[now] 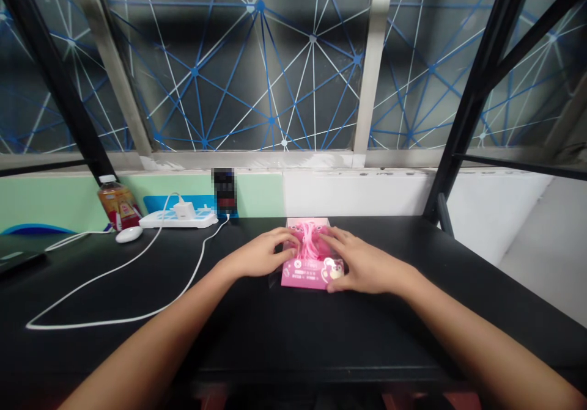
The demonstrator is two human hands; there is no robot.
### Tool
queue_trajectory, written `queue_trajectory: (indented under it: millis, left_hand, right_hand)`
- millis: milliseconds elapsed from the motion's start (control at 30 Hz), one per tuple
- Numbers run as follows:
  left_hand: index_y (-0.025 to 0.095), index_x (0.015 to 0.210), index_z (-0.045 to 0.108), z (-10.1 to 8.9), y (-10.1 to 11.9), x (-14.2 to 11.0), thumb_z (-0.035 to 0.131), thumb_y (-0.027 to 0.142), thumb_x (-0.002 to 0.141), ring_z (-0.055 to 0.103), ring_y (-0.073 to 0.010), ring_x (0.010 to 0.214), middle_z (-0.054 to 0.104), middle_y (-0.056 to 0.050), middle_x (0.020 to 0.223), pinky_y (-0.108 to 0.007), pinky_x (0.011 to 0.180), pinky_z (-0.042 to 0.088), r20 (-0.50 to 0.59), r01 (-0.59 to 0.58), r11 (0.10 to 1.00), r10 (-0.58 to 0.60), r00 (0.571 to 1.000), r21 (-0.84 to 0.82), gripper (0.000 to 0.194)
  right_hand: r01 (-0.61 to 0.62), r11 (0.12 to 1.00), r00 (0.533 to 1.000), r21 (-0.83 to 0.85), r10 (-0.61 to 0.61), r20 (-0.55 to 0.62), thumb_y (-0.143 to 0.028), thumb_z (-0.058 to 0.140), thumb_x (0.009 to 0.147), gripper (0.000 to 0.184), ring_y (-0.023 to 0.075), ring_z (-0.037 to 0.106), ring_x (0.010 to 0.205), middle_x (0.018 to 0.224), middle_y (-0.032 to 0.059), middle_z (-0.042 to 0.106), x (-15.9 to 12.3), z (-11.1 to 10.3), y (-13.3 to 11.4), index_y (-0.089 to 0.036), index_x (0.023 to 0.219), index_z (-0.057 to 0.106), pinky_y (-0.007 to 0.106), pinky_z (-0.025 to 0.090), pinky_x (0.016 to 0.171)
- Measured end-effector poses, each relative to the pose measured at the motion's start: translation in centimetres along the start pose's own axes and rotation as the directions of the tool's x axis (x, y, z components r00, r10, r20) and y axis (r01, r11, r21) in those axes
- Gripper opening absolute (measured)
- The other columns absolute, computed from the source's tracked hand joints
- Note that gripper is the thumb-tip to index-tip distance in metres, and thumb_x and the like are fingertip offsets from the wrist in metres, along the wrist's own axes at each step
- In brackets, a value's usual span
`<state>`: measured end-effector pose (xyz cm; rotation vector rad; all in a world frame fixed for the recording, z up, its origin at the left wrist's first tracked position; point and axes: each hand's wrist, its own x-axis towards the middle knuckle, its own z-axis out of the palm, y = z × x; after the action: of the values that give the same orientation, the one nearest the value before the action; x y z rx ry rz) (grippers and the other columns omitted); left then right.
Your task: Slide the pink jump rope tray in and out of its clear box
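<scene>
A pink printed box (306, 275) lies on the black desk in front of me, with a light-coloured cartoon figure on its front panel. Within its upper part shows a bundle of glossy pink cord (310, 240); what the cord belongs to is unclear. My left hand (263, 252) is at the box's left side, its curved fingers and thumb reaching over the edge by the cord. On the opposite side my right hand (362, 262) grips the box, fingers over the upper right and thumb at the front right corner. The fingertips are partly blurred.
On the black desk (284, 336), left, stand a drink bottle (118, 203), a white power strip (156, 219) with a charger, and a white mouse (129, 234). A phone-like device (224, 193) leans at the back. A white cable (114, 321) loops across the left. Black frame posts (468, 104) flank the desk.
</scene>
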<state>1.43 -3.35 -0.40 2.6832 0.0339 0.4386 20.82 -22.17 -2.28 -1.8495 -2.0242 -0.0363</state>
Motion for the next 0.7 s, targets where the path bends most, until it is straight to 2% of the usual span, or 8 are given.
queue_trajectory:
  millis: [67, 100, 167, 233, 333, 500, 600, 700]
  left_hand:
    - [0.026, 0.113, 0.064, 0.1, -0.2, 0.1, 0.054, 0.033, 0.092, 0.053, -0.0207, 0.12, 0.057, -0.004, 0.131, -0.037, 0.105, 0.039, -0.014, -0.008, 1.0, 0.009, 1.0, 0.025, 0.024]
    - [0.026, 0.113, 0.064, 0.1, -0.2, 0.2, 0.055, 0.032, 0.091, 0.053, -0.0208, 0.119, 0.057, -0.004, 0.13, -0.036, 0.104, 0.039, -0.023, -0.011, 0.999, 0.012, 1.0, 0.038, 0.024]
    - [0.026, 0.111, 0.064, 0.2, -0.3, 0.4, 0.056, 0.031, 0.09, 0.054, -0.0209, 0.118, 0.058, -0.004, 0.129, -0.036, 0.104, 0.039, -0.038, -0.013, 0.998, 0.015, 0.999, 0.062, 0.023]
    - [0.026, 0.11, 0.064, 0.3, -0.3, 0.6, 0.055, 0.032, 0.09, 0.056, -0.0208, 0.115, 0.06, -0.003, 0.127, -0.035, 0.102, 0.041, -0.052, 0.001, 0.996, 0.003, 0.999, 0.084, 0.023]
    - [0.027, 0.112, 0.064, 0.3, -0.1, 0.7, 0.054, 0.035, 0.09, 0.061, -0.0195, 0.101, 0.062, -0.001, 0.126, -0.031, 0.09, 0.046, -0.073, 0.059, 0.99, -0.05, 0.996, 0.126, 0.025]
    - [0.031, 0.11, 0.066, 0.8, -0.6, 0.9, 0.052, 0.046, 0.09, 0.064, -0.0199, 0.089, 0.068, 0.001, 0.116, -0.03, 0.078, 0.048, -0.164, 0.189, 0.964, -0.159, 0.974, 0.185, 0.028]
    - [0.028, 0.108, 0.067, 1.1, -1.5, 1.5, 0.053, 0.051, 0.088, 0.066, -0.0213, 0.088, 0.069, -0.002, 0.113, -0.03, 0.077, 0.048, -0.232, 0.253, 0.952, -0.211, 0.95, 0.172, 0.033]
    - [0.025, 0.104, 0.069, 1.3, -3.1, 2.4, 0.054, 0.054, 0.085, 0.068, -0.0219, 0.082, 0.073, -0.003, 0.097, -0.029, 0.072, 0.048, -0.275, 0.343, 0.931, -0.3, 0.913, 0.125, 0.038]
  right_hand:
    - [0.09, 0.995, 0.996, -0.049, -0.09, 0.019, -0.058, 0.077, 0.064, 0.096, 0.0385, 0.02, 0.142, 0.155, 0.0158, 0.026, -0.1, -0.3, -1.1, -0.023, 0.145, 0.039, 0.056, 0.024, 0.112]
    - [0.163, 0.985, 0.986, -0.064, -0.162, 0.032, -0.057, 0.073, 0.071, 0.081, 0.0374, 0.023, 0.141, 0.153, 0.0148, 0.03, -0.1, -0.5, -1.8, -0.023, 0.139, 0.047, 0.055, 0.023, 0.112]
    - [0.25, 0.966, 0.968, -0.071, -0.249, 0.02, -0.041, 0.063, 0.085, 0.042, 0.0311, 0.042, 0.13, 0.141, 0.0122, 0.049, -0.2, -0.8, -3.2, -0.022, 0.123, 0.061, 0.048, 0.032, 0.107]
    - [0.274, 0.962, 0.959, -0.004, -0.273, 0.08, -0.029, 0.056, 0.089, 0.024, 0.0228, 0.061, 0.102, 0.113, 0.0079, 0.066, -0.3, -1.0, -4.3, -0.022, 0.109, 0.065, 0.037, 0.047, 0.089]
    - [0.279, 0.959, 0.947, 0.051, -0.283, 0.154, -0.021, 0.054, 0.086, 0.022, 0.0198, 0.064, 0.083, 0.094, 0.0047, 0.07, -0.3, -0.9, -5.2, -0.022, 0.104, 0.067, 0.031, 0.049, 0.072]
    - [0.296, 0.94, 0.927, 0.167, -0.325, 0.187, -0.009, 0.05, 0.081, 0.036, 0.0189, 0.067, 0.088, 0.097, 0.0021, 0.073, -0.2, -1.2, -5.4, -0.025, 0.106, 0.071, 0.03, 0.049, 0.079]
    - [0.232, 0.92, 0.899, 0.317, -0.327, 0.291, -0.012, 0.053, 0.081, 0.038, 0.0153, 0.068, 0.078, 0.094, -0.0003, 0.075, -0.5, -1.7, -5.7, -0.027, 0.111, 0.071, 0.025, 0.05, 0.071]
    - [0.149, 0.862, 0.836, 0.484, -0.371, 0.403, -0.021, 0.059, 0.083, 0.034, 0.0137, 0.068, 0.076, 0.095, 0.0021, 0.075, -0.8, -1.6, -6.0, -0.023, 0.115, 0.07, 0.02, 0.05, 0.067]
